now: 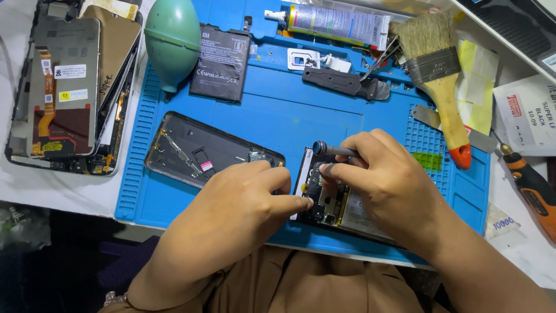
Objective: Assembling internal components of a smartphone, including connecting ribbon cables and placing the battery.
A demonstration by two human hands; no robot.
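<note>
Mostly the right hand [385,177] hides the opened phone [333,203] (screwdriver [333,150] tip unseen).

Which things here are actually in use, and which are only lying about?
In use: opened phone, steadied by left hand; screwdriver in right hand.

Lying about: phone back cover, loose battery, green air blower, paintbrush, glue tube, stacked screens, blue mat.

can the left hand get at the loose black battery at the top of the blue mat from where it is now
Probably yes: the left hand rests on the opened phone, and only the grey back cover lies flat between it and the battery, with nothing standing over it.
</note>
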